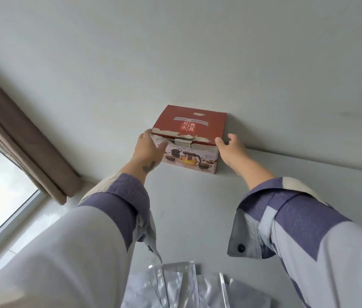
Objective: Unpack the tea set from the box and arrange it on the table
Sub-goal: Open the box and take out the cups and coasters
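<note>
- While the left hand (151, 146) lies against the box's left front corner, fingers spread on the cardboard, it clamps nothing.
- Standing closed on the white table (189, 210) against the wall, the red box (190, 138) is torn along its lid edge; with glassware inside, it is probably heavy and fragile, best held by both side walls.
- At the right corner, the right hand (231, 147) hovers with fingers apart, just short of gripping.
</note>
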### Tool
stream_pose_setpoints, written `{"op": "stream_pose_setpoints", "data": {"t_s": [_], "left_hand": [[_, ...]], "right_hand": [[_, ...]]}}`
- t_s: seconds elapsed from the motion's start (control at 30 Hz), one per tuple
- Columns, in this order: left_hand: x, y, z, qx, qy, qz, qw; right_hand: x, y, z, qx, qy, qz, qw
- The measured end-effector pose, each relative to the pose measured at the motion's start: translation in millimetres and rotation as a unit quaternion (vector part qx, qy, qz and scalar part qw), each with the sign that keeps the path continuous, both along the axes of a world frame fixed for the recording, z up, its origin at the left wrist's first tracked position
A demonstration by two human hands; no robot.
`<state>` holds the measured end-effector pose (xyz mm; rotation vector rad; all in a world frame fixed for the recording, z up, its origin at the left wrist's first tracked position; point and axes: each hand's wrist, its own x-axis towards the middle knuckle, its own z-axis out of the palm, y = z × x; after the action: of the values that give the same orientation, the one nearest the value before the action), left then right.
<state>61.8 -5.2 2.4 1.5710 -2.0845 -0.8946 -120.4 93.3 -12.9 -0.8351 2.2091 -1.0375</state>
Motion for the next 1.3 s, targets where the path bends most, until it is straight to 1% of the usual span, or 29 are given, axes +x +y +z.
{"op": "stream_pose_setpoints", "data": {"t_s": [0.1,0.17,0.33,0.43,0.57,0.67,0.77,0.83,0.93,1.03,1.1,1.23,1.3], "left_hand": [[-7,-23,-14,0.025,0.006,0.021,0.999],[-11,-35,-20,0.031,0.013,0.021,0.999],[-20,-52,-30,0.042,0.078,0.027,0.996],[-17,-52,-31,0.034,0.087,0.018,0.995],[4,-46,-29,0.038,0.091,0.006,0.995],[29,-38,-32,0.04,0.097,0.014,0.994],[56,-27,-35,0.02,0.088,0.005,0.996],[67,-22,-34,0.024,0.093,-0.003,0.995],[72,-23,-29,0.05,0.095,-0.013,0.994],[73,-25,-25,0.067,0.092,-0.024,0.993],[74,-26,-25,0.077,0.093,-0.03,0.992],[74,-30,-24,0.093,0.08,-0.043,0.992],[73,-35,-22,0.095,0.066,-0.064,0.991]], "right_hand": [[-3,-17,-14,-0.023,-0.018,-0.035,0.999],[-2,-24,-21,-0.036,-0.014,-0.044,0.998],[3,-35,-29,-0.059,-0.03,-0.058,0.996],[11,-36,-27,-0.06,-0.05,-0.083,0.993],[31,-30,-19,-0.032,-0.079,-0.099,0.991],[59,-19,-21,-0.017,-0.066,-0.112,0.991],[86,-8,-28,-0.027,-0.052,-0.12,0.991],[100,-3,-29,-0.051,-0.053,-0.142,0.987],[112,3,-23,-0.115,-0.052,-0.217,0.968],[113,2,-1,-0.152,-0.1,-0.274,0.944],[111,1,14,-0.157,-0.142,-0.296,0.931],[107,-9,25,-0.171,-0.185,-0.324,0.912],[105,-20,28,-0.201,-0.203,-0.343,0.895]]}}
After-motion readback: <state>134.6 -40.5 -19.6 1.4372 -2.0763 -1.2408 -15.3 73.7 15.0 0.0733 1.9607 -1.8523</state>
